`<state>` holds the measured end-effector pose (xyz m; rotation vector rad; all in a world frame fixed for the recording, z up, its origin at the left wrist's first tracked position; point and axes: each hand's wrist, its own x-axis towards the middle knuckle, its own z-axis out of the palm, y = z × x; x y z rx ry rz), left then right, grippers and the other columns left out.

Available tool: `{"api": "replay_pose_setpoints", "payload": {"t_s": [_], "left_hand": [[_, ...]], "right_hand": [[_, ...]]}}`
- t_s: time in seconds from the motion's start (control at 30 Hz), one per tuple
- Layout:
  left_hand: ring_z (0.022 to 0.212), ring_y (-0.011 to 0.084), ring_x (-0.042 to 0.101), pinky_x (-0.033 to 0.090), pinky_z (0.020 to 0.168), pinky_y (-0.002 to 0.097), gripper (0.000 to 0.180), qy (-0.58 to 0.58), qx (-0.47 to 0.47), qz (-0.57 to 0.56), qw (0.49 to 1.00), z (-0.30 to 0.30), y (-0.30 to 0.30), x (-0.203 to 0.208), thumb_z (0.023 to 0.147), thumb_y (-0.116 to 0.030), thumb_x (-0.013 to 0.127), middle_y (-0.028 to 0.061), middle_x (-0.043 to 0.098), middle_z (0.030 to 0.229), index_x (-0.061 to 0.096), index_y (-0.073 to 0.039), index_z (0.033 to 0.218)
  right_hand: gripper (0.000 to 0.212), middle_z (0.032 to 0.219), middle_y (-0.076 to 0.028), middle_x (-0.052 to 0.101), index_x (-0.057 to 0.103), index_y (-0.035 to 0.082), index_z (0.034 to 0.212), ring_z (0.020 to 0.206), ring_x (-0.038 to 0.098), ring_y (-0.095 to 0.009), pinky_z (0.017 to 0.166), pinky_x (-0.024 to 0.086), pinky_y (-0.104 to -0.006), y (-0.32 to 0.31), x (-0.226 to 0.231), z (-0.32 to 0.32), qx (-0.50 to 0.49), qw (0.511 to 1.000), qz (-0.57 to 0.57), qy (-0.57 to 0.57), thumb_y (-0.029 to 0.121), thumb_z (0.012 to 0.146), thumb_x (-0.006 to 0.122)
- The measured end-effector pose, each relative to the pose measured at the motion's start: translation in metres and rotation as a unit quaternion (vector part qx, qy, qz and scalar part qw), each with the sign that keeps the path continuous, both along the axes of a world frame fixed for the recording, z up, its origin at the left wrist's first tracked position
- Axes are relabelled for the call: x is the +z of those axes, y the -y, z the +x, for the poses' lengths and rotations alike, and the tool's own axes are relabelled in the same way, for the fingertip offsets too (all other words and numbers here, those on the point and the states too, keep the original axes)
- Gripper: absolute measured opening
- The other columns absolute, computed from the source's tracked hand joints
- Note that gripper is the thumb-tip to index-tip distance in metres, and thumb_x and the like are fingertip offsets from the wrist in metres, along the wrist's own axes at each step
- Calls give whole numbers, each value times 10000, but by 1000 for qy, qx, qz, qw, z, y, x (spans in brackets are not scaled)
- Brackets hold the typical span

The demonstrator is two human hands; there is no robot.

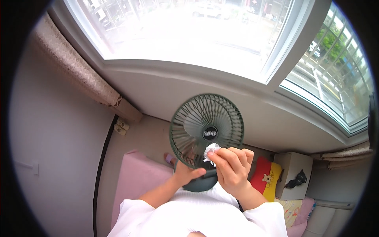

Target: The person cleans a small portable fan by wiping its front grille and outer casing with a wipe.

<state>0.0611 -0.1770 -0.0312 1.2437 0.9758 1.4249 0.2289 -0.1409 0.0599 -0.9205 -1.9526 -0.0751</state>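
A dark green fan (233,118) with a round wire guard stands in front of me, its base partly hidden behind my arms. My left hand (184,173) grips the lower left of the guard. Its thumb points right along the near side, and the fingers are mostly hidden behind the rim. Pinched between thumb and fingers of my right hand (233,168) is a crumpled white tissue (212,149). It is held in front of the guard's lower part, just below the hub; whether it touches the wires I cannot tell.
A pink-covered surface (132,177) lies at the left. Pale shoes (121,127) rest on the floor near a curtain (79,59). On the right are a red and yellow cushion (265,179) and a light cabinet (290,160) with a black item (297,179) on its side. Windows (181,39) stretch along the far wall.
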Motion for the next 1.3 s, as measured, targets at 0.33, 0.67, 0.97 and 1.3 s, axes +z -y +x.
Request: {"api": "replay_pose_setpoints", "payload": {"t_s": [0.33,0.67,0.97,1.3], "left_hand": [[1225,189,500,397,1051,361,774,181,-30,-42,982,-10,-1,13,815,-338,810,67,532,1332,418,-9,1396],[1242,225,501,381,1061,375,784,48,-13,-41,998,-16,10,-2,791,-407,811,103,545,1330,469,2,1366],[1120,204,550,435,971,350,704,72,5,-82,994,-10,11,0,794,-456,798,82,587,1215,540,1,1263],[1127,235,567,438,972,367,711,-12,-26,-70,997,-12,9,-5,795,-492,778,99,598,1226,551,-12,1268]], "right_hand": [[387,925,-24,657,737,84,1009,769,586,-198,693,448,-306,-4,4,18,93,989,11,-112,-17,637,709],[335,1029,-4,666,732,85,1050,934,599,-165,820,346,-345,2,-1,-28,45,999,6,-16,104,715,723],[296,960,31,663,741,86,992,831,617,-127,823,302,-336,-2,1,-15,72,997,-6,16,97,703,682],[366,962,35,688,750,93,1007,838,614,-134,789,289,-336,14,-8,-4,62,998,-21,11,55,646,703]]}}
